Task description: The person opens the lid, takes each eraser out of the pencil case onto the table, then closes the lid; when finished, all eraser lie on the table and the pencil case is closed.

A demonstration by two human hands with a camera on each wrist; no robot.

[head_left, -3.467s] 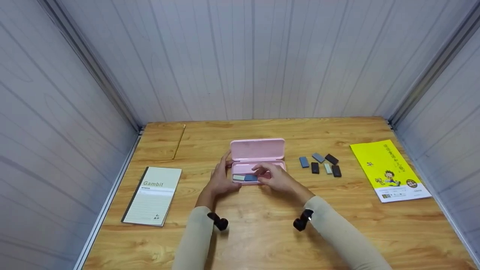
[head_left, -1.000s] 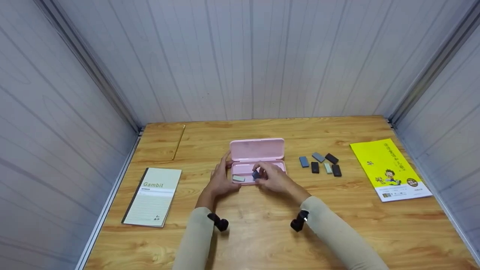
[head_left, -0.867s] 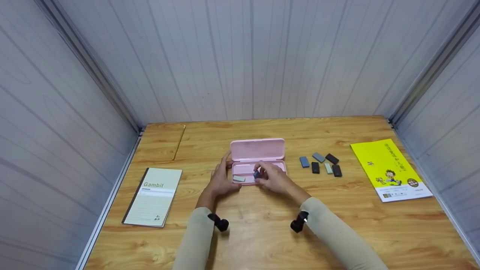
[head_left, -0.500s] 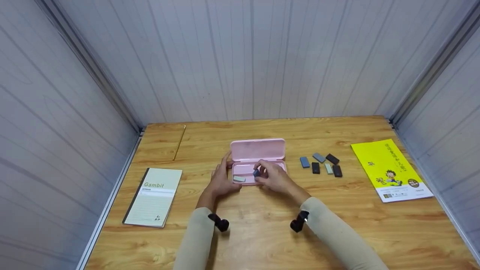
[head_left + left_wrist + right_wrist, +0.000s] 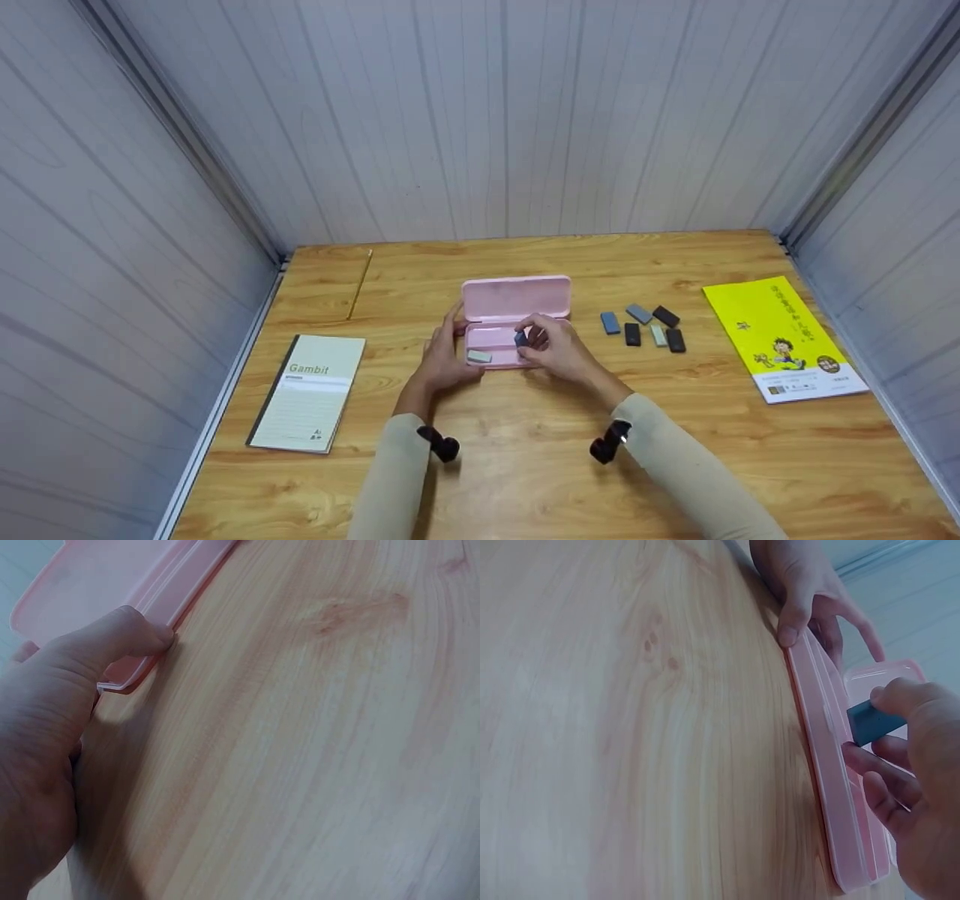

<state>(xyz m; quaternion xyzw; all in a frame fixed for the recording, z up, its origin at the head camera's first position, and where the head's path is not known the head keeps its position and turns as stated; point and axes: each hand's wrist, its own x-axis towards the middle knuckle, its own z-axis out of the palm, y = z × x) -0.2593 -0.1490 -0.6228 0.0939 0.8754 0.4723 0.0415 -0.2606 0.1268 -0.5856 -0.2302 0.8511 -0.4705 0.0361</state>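
Observation:
An open pink pencil case (image 5: 516,300) stands on the table, its lid raised at the back. My left hand (image 5: 441,361) grips its left end; the left wrist view shows the thumb on the front wall (image 5: 187,596). My right hand (image 5: 556,349) pinches a blue eraser (image 5: 520,339) between thumb and fingers, over the case. The right wrist view shows this eraser (image 5: 871,722) held clear of the case's front wall (image 5: 821,757). A whitish eraser (image 5: 479,356) lies inside at the front left. My right hand hides the case's right part.
Right of the case lie several loose erasers: blue (image 5: 610,323), grey-blue (image 5: 638,313), black (image 5: 666,316) and pale green (image 5: 658,335) among them. A yellow booklet (image 5: 784,337) lies far right. On the left are a notebook (image 5: 307,394) and a pencil (image 5: 360,285).
The blue eraser, lying in the case beside the whitish one at first, is now lifted in my right hand. That hand has since shifted slightly right and up. The left hand stays put.

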